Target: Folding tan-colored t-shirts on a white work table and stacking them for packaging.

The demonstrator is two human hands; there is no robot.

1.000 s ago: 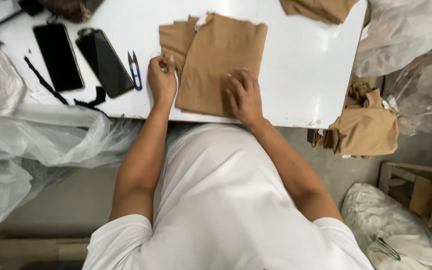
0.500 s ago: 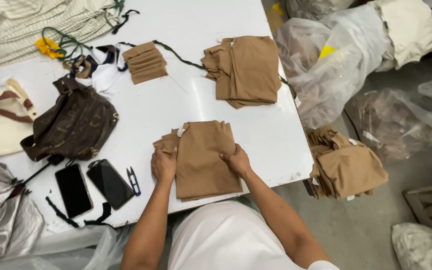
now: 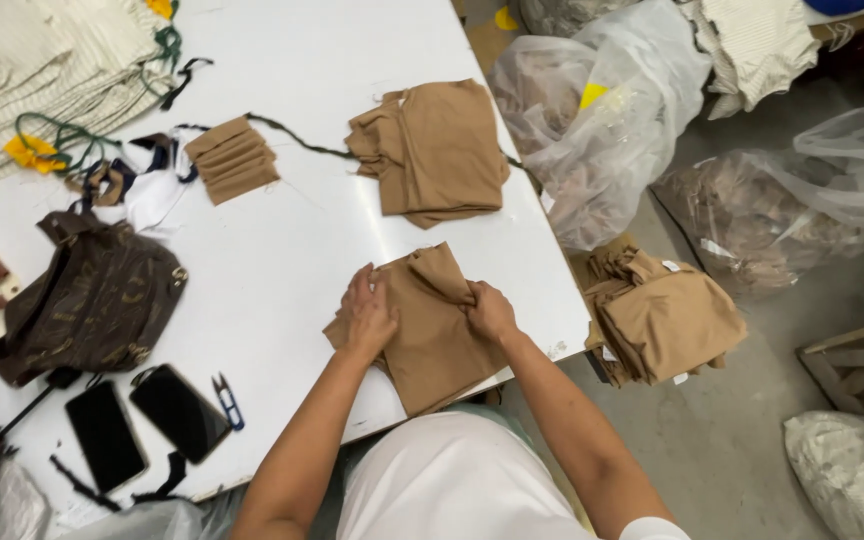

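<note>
Folding a tan cloth piece [image 3: 430,330] at the counter's [image 3: 292,250] near edge.
Left hand [image 3: 367,318] lies flat, fingers spread, pressing the cloth; right hand [image 3: 490,312] pinches a bunched fold in its grip. Beyond the hands sits one folded tan stack [image 3: 434,150], apparently done; right of them, off the counter, another tan pile [image 3: 667,315] seemingly waits.

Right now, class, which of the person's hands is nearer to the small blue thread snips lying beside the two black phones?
Left. The left hand rests on the tan folded cloth, up and right of the small blue thread snips; the right hand lies farther right, bunching the cloth's far edge.
</note>
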